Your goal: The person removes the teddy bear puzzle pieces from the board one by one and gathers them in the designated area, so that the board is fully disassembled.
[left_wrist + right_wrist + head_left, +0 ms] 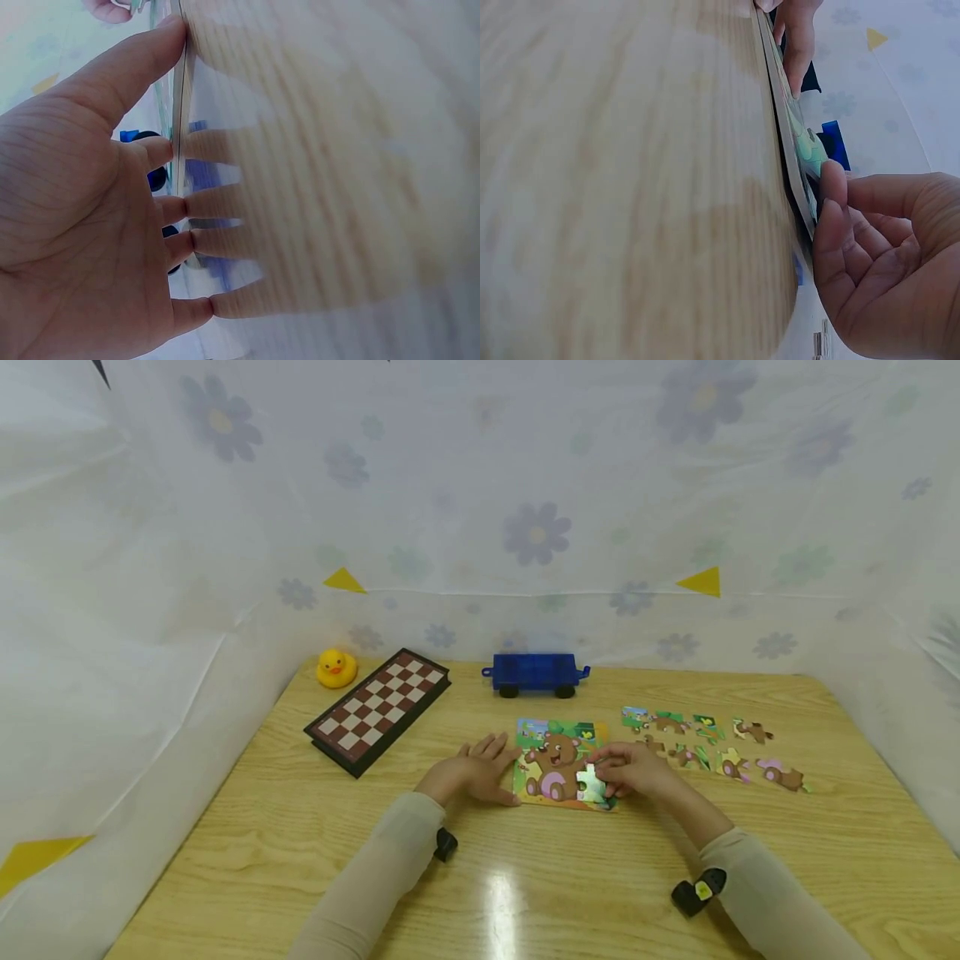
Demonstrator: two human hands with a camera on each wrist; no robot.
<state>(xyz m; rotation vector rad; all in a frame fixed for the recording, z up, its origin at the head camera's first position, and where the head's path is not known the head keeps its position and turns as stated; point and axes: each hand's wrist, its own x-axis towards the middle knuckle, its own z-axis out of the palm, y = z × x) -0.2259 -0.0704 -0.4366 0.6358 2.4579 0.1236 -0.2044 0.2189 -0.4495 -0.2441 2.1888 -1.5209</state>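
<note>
A bear jigsaw puzzle [558,747] lies flat on the table, much of its picture joined up. At its lower right, a puzzle piece [591,783] shines pale green with glare. My right hand [636,770] pinches this piece at its right edge between thumb and fingers; in the right wrist view, the right hand [889,255] is low beside the puzzle's edge. My left hand [476,770] rests at the puzzle's left edge with fingers spread. In the left wrist view, the left hand [82,202] shows its palm, fingertips down on the tabletop.
Several loose puzzle pieces [782,774] lie to the right of the puzzle. Behind it stands a blue toy wagon [534,672]. A folded checkerboard box [381,706] and a yellow rubber duck [336,669] are at the back left. Patterned white sheeting [465,510] surrounds the wooden table [600,893].
</note>
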